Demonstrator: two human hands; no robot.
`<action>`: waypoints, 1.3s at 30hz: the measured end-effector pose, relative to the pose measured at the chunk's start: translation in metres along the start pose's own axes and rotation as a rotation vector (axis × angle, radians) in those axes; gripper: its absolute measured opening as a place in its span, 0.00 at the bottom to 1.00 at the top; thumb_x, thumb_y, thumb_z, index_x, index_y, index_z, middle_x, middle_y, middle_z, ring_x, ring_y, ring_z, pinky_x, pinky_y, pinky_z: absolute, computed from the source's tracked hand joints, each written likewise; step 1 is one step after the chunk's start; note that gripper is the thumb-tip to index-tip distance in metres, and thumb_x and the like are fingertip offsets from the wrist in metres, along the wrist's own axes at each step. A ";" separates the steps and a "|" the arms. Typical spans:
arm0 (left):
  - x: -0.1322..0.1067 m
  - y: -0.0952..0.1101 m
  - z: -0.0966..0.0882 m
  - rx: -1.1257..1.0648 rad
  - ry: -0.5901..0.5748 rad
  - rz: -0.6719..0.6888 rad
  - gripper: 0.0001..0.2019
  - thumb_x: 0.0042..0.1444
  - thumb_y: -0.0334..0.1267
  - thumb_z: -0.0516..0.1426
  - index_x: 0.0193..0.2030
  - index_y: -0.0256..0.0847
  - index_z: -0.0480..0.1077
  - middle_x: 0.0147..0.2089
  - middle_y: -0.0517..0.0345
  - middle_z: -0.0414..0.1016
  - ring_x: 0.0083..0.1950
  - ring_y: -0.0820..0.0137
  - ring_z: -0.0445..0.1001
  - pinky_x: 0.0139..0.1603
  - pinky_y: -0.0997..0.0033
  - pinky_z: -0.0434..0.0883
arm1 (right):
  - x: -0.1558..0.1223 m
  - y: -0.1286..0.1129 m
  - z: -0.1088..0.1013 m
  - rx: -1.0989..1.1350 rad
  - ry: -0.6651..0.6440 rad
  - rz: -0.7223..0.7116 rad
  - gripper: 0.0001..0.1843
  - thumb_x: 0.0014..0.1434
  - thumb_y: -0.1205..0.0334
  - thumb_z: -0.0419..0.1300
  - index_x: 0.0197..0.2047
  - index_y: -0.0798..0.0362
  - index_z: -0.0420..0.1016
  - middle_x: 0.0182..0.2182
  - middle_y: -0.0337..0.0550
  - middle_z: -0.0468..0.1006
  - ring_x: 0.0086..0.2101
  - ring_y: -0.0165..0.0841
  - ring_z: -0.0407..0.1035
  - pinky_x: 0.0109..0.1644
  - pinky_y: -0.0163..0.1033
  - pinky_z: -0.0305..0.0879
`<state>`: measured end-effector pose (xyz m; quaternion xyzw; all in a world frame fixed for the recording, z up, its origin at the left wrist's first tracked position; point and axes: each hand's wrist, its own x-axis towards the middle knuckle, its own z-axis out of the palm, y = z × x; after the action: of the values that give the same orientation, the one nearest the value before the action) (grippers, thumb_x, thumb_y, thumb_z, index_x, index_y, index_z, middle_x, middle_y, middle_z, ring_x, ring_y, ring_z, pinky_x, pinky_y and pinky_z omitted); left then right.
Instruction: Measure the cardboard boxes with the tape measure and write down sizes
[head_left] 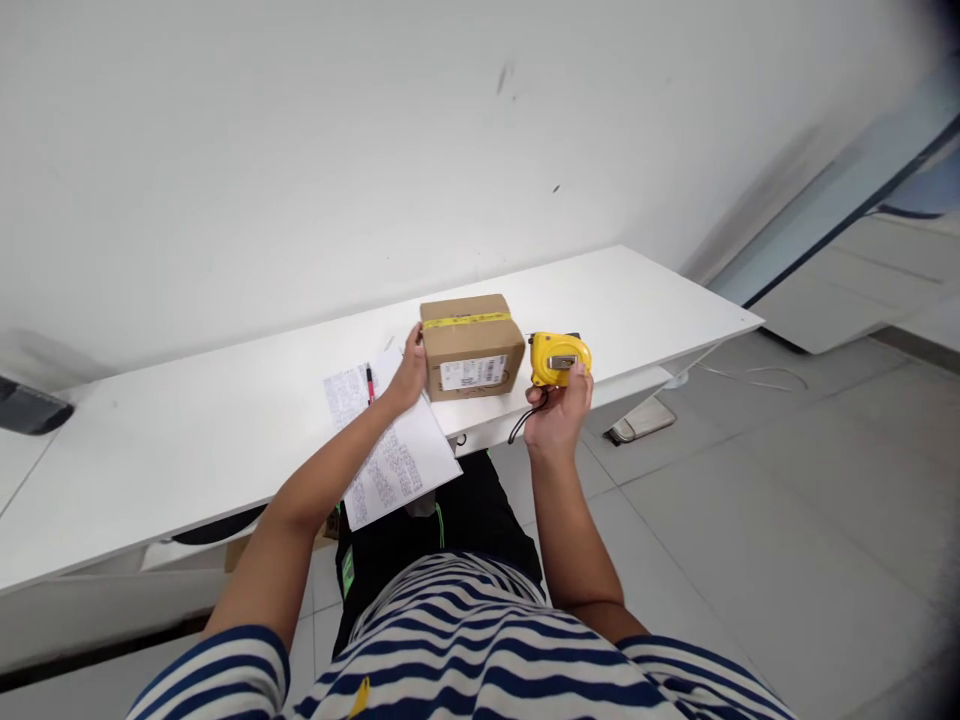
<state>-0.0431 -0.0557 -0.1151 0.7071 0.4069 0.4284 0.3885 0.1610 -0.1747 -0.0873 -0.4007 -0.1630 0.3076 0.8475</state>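
Observation:
A brown cardboard box [472, 345] with yellow tape across its top and a white label on its front stands upright on the white table. My left hand [409, 375] grips the box by its left side, its fingertips partly hidden behind the edge. Just right of the box, my right hand [561, 405] is closed around a yellow tape measure [559, 360], belt clip facing up and a dark wrist cord hanging down. No drawn-out blade can be made out. Beneath my left forearm lie handwritten sheets [405, 455], with a red and black pen [370, 383] on them.
The white table [225, 410] runs along a pale wall [300, 150]. Its front edge is close to my lap, and the papers stick out over it. A dark object [31, 405] sits at the far left. Grey tiled floor [720, 500] lies to the right, with a cable on it.

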 end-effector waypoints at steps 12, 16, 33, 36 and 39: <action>-0.041 0.142 0.000 -0.001 -0.167 0.003 0.36 0.64 0.77 0.49 0.40 0.44 0.74 0.38 0.52 0.79 0.41 0.65 0.78 0.50 0.59 0.77 | 0.027 -0.013 0.000 -0.501 -0.507 -0.693 0.48 0.55 0.17 0.62 0.67 0.41 0.67 0.56 0.51 0.73 0.52 0.46 0.78 0.54 0.55 0.82; -0.041 0.162 0.002 -0.226 -0.362 -0.133 0.30 0.59 0.72 0.61 0.32 0.43 0.72 0.28 0.60 0.71 0.30 0.73 0.69 0.37 0.67 0.73 | 0.037 -0.025 0.000 -0.610 -0.740 -0.733 0.46 0.61 0.19 0.57 0.73 0.35 0.62 0.55 0.50 0.77 0.55 0.49 0.77 0.62 0.65 0.78; 0.052 0.076 -0.052 0.019 -0.155 -0.466 0.19 0.63 0.45 0.58 0.22 0.41 0.68 0.22 0.61 0.63 0.23 0.75 0.60 0.30 0.69 0.60 | 0.196 -0.025 -0.024 -0.897 -0.591 -0.488 0.40 0.56 0.35 0.69 0.66 0.47 0.74 0.66 0.55 0.75 0.48 0.42 0.76 0.55 0.58 0.78; 0.050 0.079 -0.039 0.089 -0.270 -0.437 0.21 0.61 0.53 0.63 0.23 0.42 0.67 0.25 0.59 0.66 0.26 0.73 0.62 0.31 0.67 0.61 | 0.182 -0.022 -0.015 -0.895 -0.657 -0.496 0.40 0.56 0.36 0.70 0.67 0.46 0.75 0.67 0.56 0.75 0.51 0.44 0.76 0.56 0.59 0.79; 0.052 0.078 -0.030 0.113 -0.275 -0.453 0.26 0.61 0.59 0.63 0.23 0.43 0.63 0.26 0.59 0.63 0.26 0.72 0.60 0.31 0.66 0.59 | 0.173 -0.020 -0.011 -0.900 -0.659 -0.511 0.40 0.58 0.36 0.69 0.68 0.46 0.74 0.67 0.56 0.76 0.53 0.46 0.76 0.57 0.60 0.79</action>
<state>-0.0363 -0.0313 -0.0196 0.6700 0.5215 0.2072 0.4860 0.3056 -0.0776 -0.0736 -0.5514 -0.6212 0.1032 0.5472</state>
